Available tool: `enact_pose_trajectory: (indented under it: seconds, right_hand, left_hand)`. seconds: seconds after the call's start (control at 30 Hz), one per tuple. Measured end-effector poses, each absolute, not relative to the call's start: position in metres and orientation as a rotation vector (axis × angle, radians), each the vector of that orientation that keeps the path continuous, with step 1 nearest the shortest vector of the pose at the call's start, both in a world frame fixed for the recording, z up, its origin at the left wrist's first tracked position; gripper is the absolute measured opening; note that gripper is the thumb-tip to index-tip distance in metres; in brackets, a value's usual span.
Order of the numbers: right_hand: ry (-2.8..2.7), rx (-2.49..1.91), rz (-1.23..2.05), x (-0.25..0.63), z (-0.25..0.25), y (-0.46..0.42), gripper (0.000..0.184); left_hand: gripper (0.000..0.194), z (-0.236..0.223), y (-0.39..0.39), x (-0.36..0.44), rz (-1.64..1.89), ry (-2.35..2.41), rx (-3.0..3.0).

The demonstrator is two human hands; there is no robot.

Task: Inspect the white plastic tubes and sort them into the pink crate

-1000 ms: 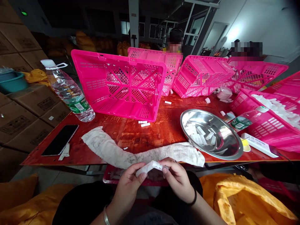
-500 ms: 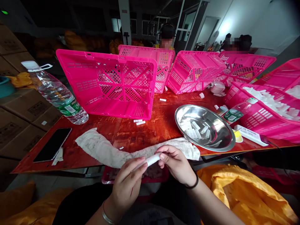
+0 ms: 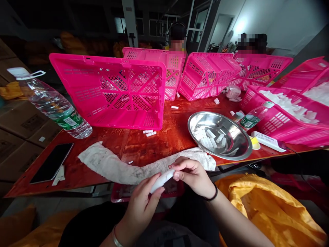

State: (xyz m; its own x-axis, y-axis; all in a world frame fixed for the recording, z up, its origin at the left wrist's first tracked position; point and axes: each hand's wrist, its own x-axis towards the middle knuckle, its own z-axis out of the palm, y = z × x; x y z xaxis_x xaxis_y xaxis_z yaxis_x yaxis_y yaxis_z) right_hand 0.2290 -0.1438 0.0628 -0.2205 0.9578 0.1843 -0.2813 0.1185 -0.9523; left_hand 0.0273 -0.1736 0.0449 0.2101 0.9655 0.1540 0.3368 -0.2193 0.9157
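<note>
Both my hands meet just below the table's near edge around a small white plastic piece [image 3: 162, 179]. My left hand [image 3: 144, 202] pinches its lower end with thumb and fingers. My right hand [image 3: 193, 175], a black band on its wrist, grips the upper end with curled fingers. A dirty white towel [image 3: 115, 166] lies along the table edge right behind my hands. A steel bowl [image 3: 232, 151] with several white pieces sits to the right of the towel.
A pink crate [image 3: 77, 63] stands tilted at the table's middle, with more pink crates [image 3: 205, 73] behind and one full of white pieces [image 3: 282, 121] on the right. A water bottle [image 3: 51, 106] and a phone [image 3: 51, 163] lie left. An orange bag [image 3: 264, 209] sits at my right. Other people sit across.
My hands have turned the white piece from lying level to slanting, the left hand dropping lower. The view has shifted a little to the right.
</note>
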Motion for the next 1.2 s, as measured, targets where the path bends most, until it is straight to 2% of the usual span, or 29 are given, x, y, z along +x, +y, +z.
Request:
enact_pose_trajectory:
  seconds: [0.33, 0.47, 0.63, 0.8, 0.93, 1.0, 1.13, 1.2]
  right_hand:
    - [-1.437, -0.946, 1.001, 0.217, 0.063, -0.161, 0.018]
    - [-1.246, -0.972, 1.166, 0.207, 0.052, -0.165, 0.018]
    - [-1.002, -0.847, 1.432, 0.202, 0.043, -0.166, 0.023]
    - [-1.022, -0.886, 1.266, 0.201, 0.046, -0.167, 0.016]
    - [-1.004, -1.003, 1.133, 0.199, 0.044, -0.168, 0.020]
    - [-0.979, -0.997, 1.185, 0.201, 0.043, -0.169, 0.020]
    - [-1.208, -0.852, 1.405, 0.225, 0.046, -0.173, 0.019]
    - [-1.476, -0.921, 1.327, 0.241, 0.046, -0.169, 0.017]
  left_hand:
    - [0.047, 0.036, -0.185, 0.052, 0.872, 1.015, 0.837]
    - [0.047, 0.033, -0.188, 0.062, 0.808, 0.896, 0.574]
    - [0.054, 0.025, -0.187, 0.061, 0.644, 0.791, 0.580]
    - [0.056, 0.020, -0.186, 0.067, 0.687, 0.803, 0.571]
    - [0.051, 0.032, -0.188, 0.078, 0.761, 0.901, 0.530]
    - [0.052, 0.039, -0.188, 0.080, 0.769, 0.920, 0.520]
    - [0.055, 0.027, -0.188, 0.072, 0.768, 0.901, 0.516]
    - [0.059, 0.001, -0.184, 0.064, 0.724, 0.968, 0.616]
